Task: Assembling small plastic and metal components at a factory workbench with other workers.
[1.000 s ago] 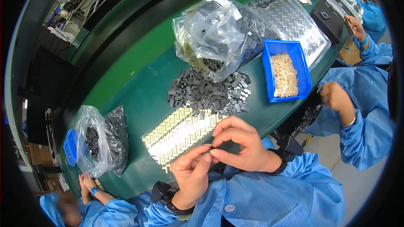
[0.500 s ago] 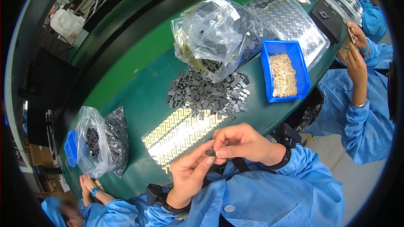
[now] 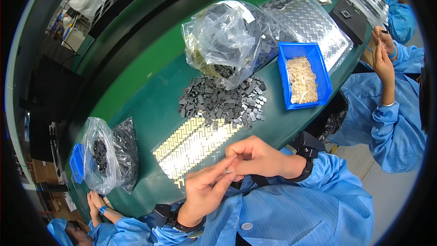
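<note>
My left hand [image 3: 205,191] and my right hand [image 3: 255,157] meet just above the near edge of the green table [image 3: 150,105], fingertips pinched together on a small part that is mostly hidden between them. In front of my hands lies a clear sheet of small shiny tan pieces in rows [image 3: 191,146]. Beyond it is a loose pile of small dark grey blocks [image 3: 221,102] spilling from a clear plastic bag [image 3: 227,36].
A blue bin [image 3: 284,70] of tan pieces stands to the right, with a plastic-wrapped tray [image 3: 309,18] behind it. At the left lies another bag [image 3: 102,155] of dark parts. A co-worker in blue sits on my right [image 3: 391,109], another at lower left [image 3: 98,205].
My hands have dropped lower and nearer my chest, still pinched together. The co-worker on the right has raised both hands up in front of them.
</note>
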`<action>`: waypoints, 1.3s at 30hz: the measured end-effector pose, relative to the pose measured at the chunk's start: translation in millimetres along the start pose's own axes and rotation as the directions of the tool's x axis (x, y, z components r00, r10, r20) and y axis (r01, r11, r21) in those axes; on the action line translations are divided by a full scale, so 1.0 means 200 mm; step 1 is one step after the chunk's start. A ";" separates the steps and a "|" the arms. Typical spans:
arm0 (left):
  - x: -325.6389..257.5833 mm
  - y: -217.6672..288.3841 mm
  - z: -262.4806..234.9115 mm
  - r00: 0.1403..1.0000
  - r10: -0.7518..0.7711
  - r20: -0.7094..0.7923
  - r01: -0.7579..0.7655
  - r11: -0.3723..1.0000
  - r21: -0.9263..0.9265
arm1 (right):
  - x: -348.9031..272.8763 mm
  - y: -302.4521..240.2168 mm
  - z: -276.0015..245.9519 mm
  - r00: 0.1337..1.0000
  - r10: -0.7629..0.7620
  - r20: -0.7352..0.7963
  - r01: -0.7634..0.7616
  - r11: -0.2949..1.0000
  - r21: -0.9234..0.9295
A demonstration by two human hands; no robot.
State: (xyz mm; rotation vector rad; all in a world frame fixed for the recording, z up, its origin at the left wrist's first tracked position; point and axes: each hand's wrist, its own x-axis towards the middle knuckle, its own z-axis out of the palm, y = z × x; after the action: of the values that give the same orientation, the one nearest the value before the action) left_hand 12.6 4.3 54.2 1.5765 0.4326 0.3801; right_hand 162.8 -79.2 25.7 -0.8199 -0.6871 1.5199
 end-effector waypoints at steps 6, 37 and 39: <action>0.00 -0.04 0.01 0.995 -0.076 -0.065 0.032 0.860 -0.509 | 0.01 -0.02 -0.01 0.995 -0.068 0.066 0.058 0.987 0.147; -0.39 0.20 -0.93 0.460 0.505 -0.730 0.218 0.733 0.645 | 0.20 0.12 0.12 0.750 -0.544 0.377 0.552 0.200 -0.809; -0.40 0.17 -0.92 0.546 0.677 -0.494 0.429 0.281 0.858 | 0.23 0.15 0.19 0.832 -0.337 0.441 0.520 0.195 -0.832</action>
State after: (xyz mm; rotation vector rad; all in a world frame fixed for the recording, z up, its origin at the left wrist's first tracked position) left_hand -146.7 123.9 98.2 2.6235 1.5616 1.2832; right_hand 113.0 -35.4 18.3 -1.1990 -1.8766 0.4932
